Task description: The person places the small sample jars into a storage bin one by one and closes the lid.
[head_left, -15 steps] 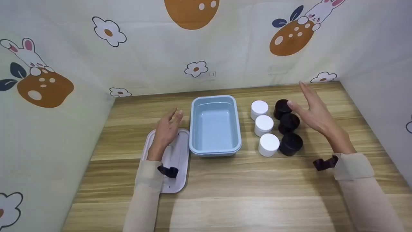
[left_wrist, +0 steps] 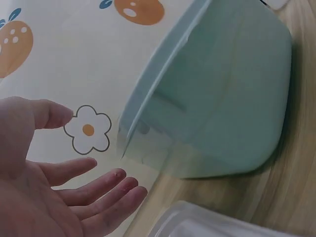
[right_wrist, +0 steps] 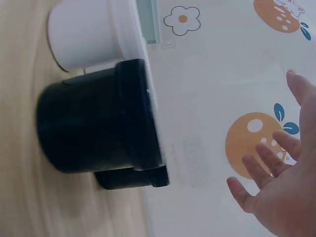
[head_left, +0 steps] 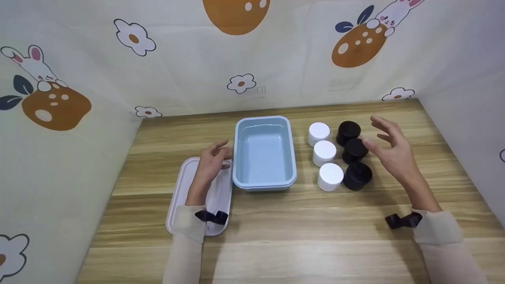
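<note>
My left hand (head_left: 211, 165) hovers over the pale lid (head_left: 217, 201), just left of the light blue plastic tub (head_left: 265, 157). Its fingers are relaxed and hold nothing; in the left wrist view the palm and spread fingers (left_wrist: 106, 197) face the tub's side (left_wrist: 222, 98). My right hand (head_left: 396, 154) is raised beside the black jars, fingers loosely bent and nothing in them. Three black lidded jars (head_left: 357, 176) stand in a column, with three white lidded jars (head_left: 330, 176) in another column to their left. A black jar (right_wrist: 98, 121) looms close in the right wrist view.
Everything stands on a wood-grain table (head_left: 300, 236). A patterned cloth (head_left: 292, 59) with flowers and rabbits rises along the table's back and both sides. The lid's right edge lies close along the tub's left side.
My right hand has drawn back toward me, its fingers now more bent. The left hand has shifted slightly right and nearer to me. The tub, lid and jars stay put.
</note>
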The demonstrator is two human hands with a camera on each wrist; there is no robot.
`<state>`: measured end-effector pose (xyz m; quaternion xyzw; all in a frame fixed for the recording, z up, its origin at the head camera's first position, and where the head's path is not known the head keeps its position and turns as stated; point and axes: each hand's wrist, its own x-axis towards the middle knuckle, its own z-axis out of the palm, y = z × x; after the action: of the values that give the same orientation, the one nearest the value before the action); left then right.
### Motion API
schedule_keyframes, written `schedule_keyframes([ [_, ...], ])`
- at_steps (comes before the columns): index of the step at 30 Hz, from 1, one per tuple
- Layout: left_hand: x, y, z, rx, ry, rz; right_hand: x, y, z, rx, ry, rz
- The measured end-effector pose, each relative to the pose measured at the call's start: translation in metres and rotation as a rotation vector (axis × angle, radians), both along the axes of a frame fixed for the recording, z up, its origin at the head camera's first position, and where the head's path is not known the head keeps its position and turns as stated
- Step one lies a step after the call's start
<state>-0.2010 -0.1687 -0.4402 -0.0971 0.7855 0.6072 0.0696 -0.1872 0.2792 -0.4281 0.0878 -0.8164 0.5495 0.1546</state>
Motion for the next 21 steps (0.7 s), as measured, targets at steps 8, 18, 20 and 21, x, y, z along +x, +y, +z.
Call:
schedule_keyframes([
  [8,0.0,0.008,-0.004,0.046,-0.046,0.02,0.017,0.011,-0.023,-0.035,-0.101,0.101],
  [18,-0.003,0.009,-0.01,0.073,-0.102,-0.026,0.028,0.017,-0.037,0.07,-0.275,0.146],
  [20,-0.004,0.008,-0.011,0.076,-0.117,-0.034,0.029,0.016,-0.039,0.12,-0.305,0.151],
  [21,-0.005,0.008,-0.012,0.077,-0.123,-0.037,0.029,0.016,-0.04,0.135,-0.312,0.155],
])
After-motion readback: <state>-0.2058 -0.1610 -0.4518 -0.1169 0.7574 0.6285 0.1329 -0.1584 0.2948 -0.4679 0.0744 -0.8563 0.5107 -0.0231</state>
